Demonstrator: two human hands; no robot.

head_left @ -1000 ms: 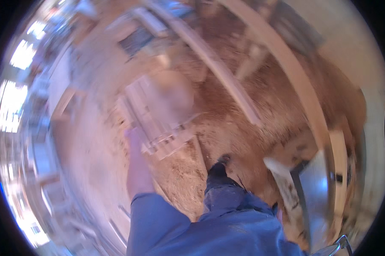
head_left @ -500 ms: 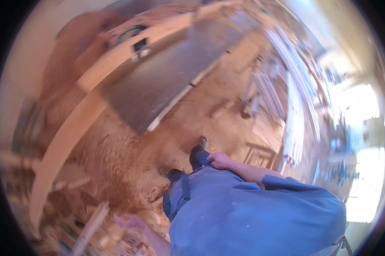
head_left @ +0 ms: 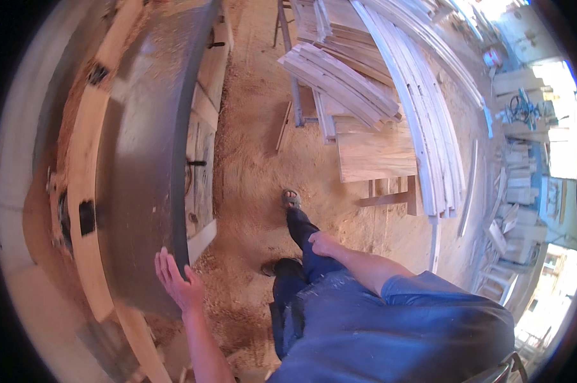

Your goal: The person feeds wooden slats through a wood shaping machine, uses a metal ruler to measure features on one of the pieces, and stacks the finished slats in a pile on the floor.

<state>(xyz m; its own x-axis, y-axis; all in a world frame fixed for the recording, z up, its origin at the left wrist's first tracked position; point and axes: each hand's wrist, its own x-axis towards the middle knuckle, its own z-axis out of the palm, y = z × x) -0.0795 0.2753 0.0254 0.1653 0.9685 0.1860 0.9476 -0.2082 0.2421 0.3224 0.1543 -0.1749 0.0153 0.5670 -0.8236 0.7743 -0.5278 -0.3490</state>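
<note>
My left hand (head_left: pixel 178 281) is raised beside the near end of a long dark-topped machine table (head_left: pixel 149 159). Its fingers are stretched out with the thumb apart, and nothing is in it; whether it touches the table edge I cannot tell. My right hand (head_left: pixel 325 244) hangs against my dark trousers, fingers curled in, with no object showing in it. A long pale wooden board (head_left: pixel 86 166) runs along the far left side of the table top, with a dark rectangular piece (head_left: pixel 86 217) on it.
Sawdust covers the floor (head_left: pixel 250 172). Ahead to the right, stacked planks (head_left: pixel 346 83) and long pale boards (head_left: pixel 422 121) lie over a wooden stand (head_left: pixel 411 195). A loose wood strip (head_left: pixel 284 126) lies on the floor. More timber pieces (head_left: pixel 524 191) line the right side.
My view has swung round, so the table now runs up the left side. My left hand has come up from low over scattered wood to the table's end. The right hand stays by my thigh.
</note>
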